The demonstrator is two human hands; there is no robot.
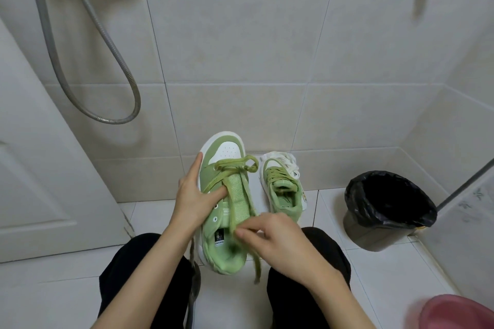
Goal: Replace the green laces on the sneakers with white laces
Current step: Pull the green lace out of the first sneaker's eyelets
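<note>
Right hand fingers pinch green lace; left hand fingers clasp sneaker just beside; second sneaker beyond.

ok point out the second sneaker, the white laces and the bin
second sneaker [283,184], head view, on its green tongue
white laces [288,160], head view, on the bundle's middle
bin [374,234], head view, on its grey outer wall

Soft, even indoor light, probably overhead; faint shadows on wall tiles; wide-angle bowing at edges; pink basin blurred.
</note>
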